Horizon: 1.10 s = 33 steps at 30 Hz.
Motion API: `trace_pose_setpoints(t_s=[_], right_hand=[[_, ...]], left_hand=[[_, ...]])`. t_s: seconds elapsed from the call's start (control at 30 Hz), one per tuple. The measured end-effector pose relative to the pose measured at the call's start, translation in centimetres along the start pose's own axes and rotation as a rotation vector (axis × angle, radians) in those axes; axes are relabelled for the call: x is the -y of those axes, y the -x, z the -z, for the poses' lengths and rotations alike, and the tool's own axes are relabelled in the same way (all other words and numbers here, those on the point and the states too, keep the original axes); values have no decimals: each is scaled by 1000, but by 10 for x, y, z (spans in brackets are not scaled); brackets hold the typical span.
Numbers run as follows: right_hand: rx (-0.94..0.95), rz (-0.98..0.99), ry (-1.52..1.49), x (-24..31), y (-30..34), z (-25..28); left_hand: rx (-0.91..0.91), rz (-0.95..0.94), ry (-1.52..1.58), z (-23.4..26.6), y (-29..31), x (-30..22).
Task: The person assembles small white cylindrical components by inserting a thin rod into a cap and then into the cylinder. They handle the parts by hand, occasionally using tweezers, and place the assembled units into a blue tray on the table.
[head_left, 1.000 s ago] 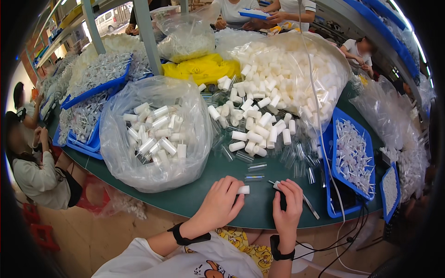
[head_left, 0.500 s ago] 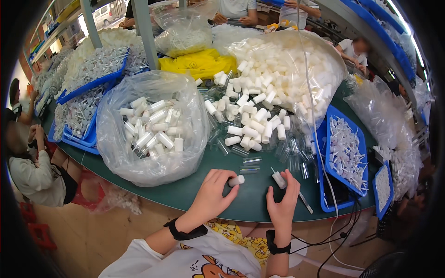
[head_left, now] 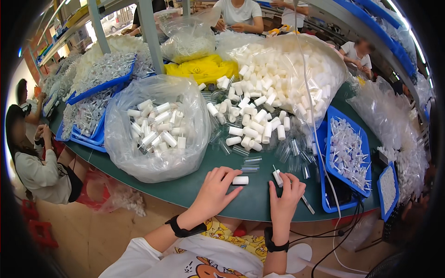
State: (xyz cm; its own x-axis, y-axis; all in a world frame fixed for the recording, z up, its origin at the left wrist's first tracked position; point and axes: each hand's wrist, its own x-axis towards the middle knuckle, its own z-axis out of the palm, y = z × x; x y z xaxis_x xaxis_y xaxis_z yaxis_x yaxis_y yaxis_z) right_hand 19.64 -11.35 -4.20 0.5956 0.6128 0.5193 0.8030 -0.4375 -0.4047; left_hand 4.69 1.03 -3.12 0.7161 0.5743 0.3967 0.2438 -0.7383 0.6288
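Note:
My left hand (head_left: 214, 189) is closed on a white cylindrical cap (head_left: 240, 180), held lying sideways between thumb and fingers. To its right, my right hand (head_left: 283, 197) pinches a small white stopper with a thin stem (head_left: 277, 176); the stem points up and away from me. The two pieces are apart. Just beyond them lie several clear tubes (head_left: 251, 167) on the green table (head_left: 185, 197). Further off, loose white caps (head_left: 254, 127) spill from a large clear bag (head_left: 324, 65). A flat metal strip (head_left: 308, 205) rests beside my right hand.
An open clear bag (head_left: 123, 157) of capped tubes stands at the left. Blue trays (head_left: 369, 160) of stemmed white parts are at the right, with a white cable (head_left: 330, 180) hanging before them. Another person (head_left: 46, 162) sits at the left; others work across the table.
The white cap in my left hand has turned from tilted toward me to lying level, its side showing. My right fingers have shifted slightly around the stopper, which now stands more upright.

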Motion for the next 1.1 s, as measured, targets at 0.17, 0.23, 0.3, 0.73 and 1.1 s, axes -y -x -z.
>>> trace_pose_setpoints(t_s=[0.17, 0.23, 0.3, 0.73, 1.1], right_hand=[[4, -25, -61, -1, 0, 1], [-17, -75, -108, 5, -2, 5], [-24, -69, -96, 4, -2, 0], [-98, -76, -255, -6, -6, 11], [129, 58, -73, -12, -27, 13]], left_hand=[[15, -20, -82, 0, 1, -4], [-25, -30, -72, -1, 2, -6], [-36, -44, -72, -2, 2, -6], [-73, -154, -138, -21, 11, -30], [23, -183, -233, -25, 17, -27]])
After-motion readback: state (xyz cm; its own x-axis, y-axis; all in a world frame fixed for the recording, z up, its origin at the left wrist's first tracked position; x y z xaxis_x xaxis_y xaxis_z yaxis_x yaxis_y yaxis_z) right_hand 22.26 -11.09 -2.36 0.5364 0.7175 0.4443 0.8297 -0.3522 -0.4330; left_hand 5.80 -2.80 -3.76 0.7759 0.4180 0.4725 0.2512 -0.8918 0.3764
